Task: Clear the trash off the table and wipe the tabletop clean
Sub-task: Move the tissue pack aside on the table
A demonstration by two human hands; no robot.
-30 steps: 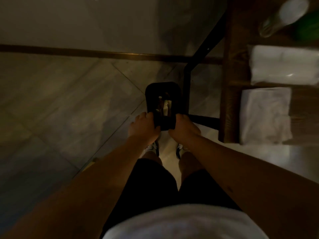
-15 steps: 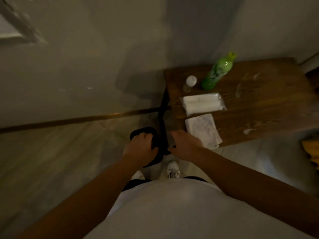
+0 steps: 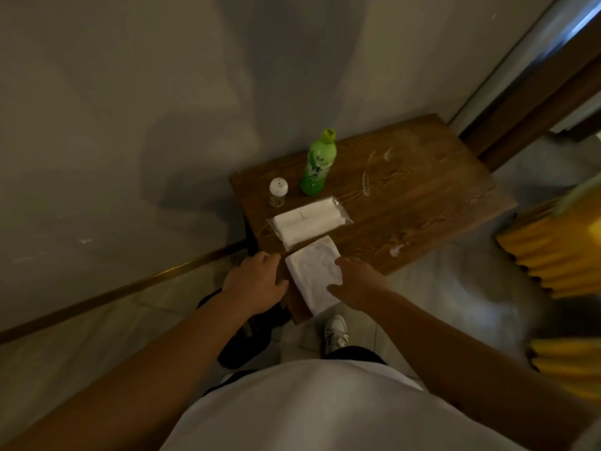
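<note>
Hands [image 3: 305, 281] now off bin [image 3: 244, 336]

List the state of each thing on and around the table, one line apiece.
Green bottle: upright, capped.
Small clear bottle: upright, white cap on.
Tissue pack: flat, wrapped in plastic.
Folded white cloth: overhanging the near table edge.
Tabletop: streaked with white smears.
Left hand: holding nothing.
Right hand: touching the cloth.
</note>
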